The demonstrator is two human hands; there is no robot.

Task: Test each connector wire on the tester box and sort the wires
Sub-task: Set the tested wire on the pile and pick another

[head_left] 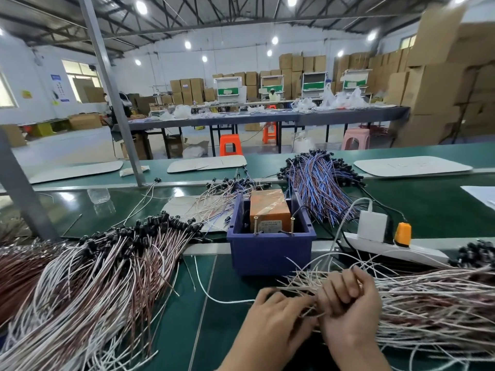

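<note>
Green bench strip (187, 330) between wire piles (88, 285)

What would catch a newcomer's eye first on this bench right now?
Probably the blue bin at centre, with the orange tester box standing inside it. Next comes the big fan of white and brown wires spread across the left. At the front, the left hand and right hand meet, both gripping strands of the pale wire heap that runs off to the right.
</note>
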